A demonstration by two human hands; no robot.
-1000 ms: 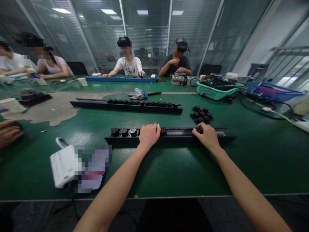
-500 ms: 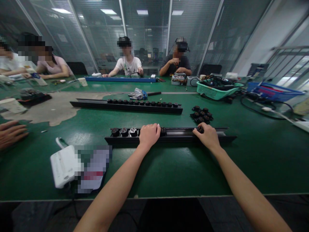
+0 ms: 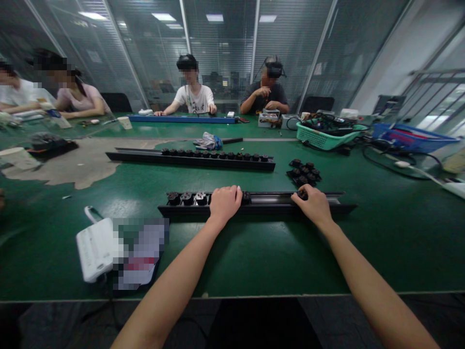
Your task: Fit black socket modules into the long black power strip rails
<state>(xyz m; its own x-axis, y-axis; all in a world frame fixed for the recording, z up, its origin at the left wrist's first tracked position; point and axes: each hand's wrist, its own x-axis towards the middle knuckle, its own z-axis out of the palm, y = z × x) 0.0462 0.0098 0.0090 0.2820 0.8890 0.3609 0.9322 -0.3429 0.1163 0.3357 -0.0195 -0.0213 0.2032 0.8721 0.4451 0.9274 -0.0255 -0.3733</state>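
Note:
A long black channel (image 3: 271, 209) lies across the table in front of me. Several small black socket-like modules (image 3: 187, 198) sit in its left part, and one more shows just right of my left hand. My left hand (image 3: 225, 203) is closed over the channel near its middle, with the fingers bent over the far side; it hides what lies beneath. Farther right, my right hand (image 3: 315, 206) pinches a black module (image 3: 302, 194) at the channel's opening. Between the two hands the grey inside of the channel (image 3: 271, 199) is bare.
Behind lies a second black channel (image 3: 189, 160) with a row of modules. Loose modules (image 3: 303, 172) are heaped beyond my right hand. A white device (image 3: 96, 249) and a phone-like object (image 3: 141, 257) lie at left. A green basket (image 3: 319, 140) holds cables. Co-workers sit opposite.
Another person's hand at the left edge has pulled back almost out of view. My own hands stay nearly where they were, the right one still on its module.

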